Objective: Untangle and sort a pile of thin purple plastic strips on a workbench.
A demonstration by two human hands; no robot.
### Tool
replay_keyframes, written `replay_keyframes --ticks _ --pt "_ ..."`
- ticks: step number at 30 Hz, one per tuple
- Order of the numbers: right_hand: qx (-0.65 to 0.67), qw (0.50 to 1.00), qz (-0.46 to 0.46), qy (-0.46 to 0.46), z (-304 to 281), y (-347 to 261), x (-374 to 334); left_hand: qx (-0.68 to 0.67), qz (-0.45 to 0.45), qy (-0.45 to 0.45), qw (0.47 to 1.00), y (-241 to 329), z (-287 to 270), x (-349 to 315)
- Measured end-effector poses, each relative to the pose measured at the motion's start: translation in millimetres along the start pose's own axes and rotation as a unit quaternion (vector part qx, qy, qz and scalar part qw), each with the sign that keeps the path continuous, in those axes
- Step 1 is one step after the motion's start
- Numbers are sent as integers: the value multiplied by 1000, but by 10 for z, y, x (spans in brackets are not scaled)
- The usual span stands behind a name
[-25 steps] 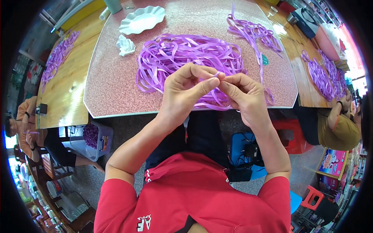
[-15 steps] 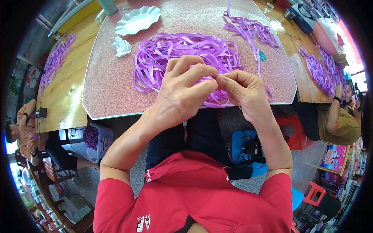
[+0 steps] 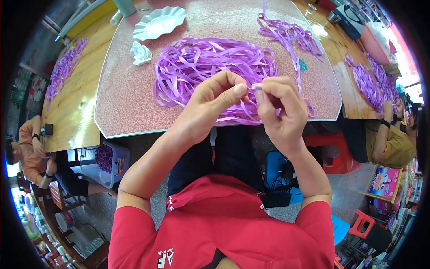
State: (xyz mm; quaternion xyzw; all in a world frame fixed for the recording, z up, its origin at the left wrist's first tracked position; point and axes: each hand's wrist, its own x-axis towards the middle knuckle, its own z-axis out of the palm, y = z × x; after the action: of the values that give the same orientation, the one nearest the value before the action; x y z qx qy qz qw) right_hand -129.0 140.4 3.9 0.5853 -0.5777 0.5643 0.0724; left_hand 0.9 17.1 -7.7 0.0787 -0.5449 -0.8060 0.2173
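Observation:
A large tangled heap of shiny purple ribbon (image 3: 215, 56) lies on the speckled pink table in front of me. Over its near edge, my left hand (image 3: 208, 105) is closed, thumb tip pressed to the index finger on a strand of the ribbon. Just to its right, my right hand (image 3: 283, 112) pinches a small bit of purple ribbon between thumb and index finger. A narrow gap separates the two sets of fingertips. Loops hang below them near the table's front edge. The fingers hide how the strands join.
A white scalloped dish (image 3: 160, 23) and a crumpled white tissue (image 3: 140, 53) are at the far left. A smaller ribbon bundle (image 3: 291, 36) lies far right. Co-workers sit at both sides beside wooden tables (image 3: 76, 114) with more ribbon. A red stool (image 3: 333, 154) stands below right.
My fingertips have drawn slightly apart, and the left hand has rolled so its thumb shows on top. The right hand has turned, bringing a bit of ribbon into view at its fingertips.

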Motion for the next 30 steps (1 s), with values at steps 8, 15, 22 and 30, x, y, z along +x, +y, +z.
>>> replay_keyframes --ticks 8,15,22,30 --pt "-104 975 -193 -20 -25 126 26 -114 -50 3 992 31 33 -12" --pt "-101 979 -173 -25 -24 95 39 -62 53 74 994 -88 173 -99" --pt "0 1000 11 -20 4 -49 41 -49 106 89 989 -194 244 -55" --pt "151 957 245 -35 -59 -144 95 32 104 38 993 -129 157 -16"
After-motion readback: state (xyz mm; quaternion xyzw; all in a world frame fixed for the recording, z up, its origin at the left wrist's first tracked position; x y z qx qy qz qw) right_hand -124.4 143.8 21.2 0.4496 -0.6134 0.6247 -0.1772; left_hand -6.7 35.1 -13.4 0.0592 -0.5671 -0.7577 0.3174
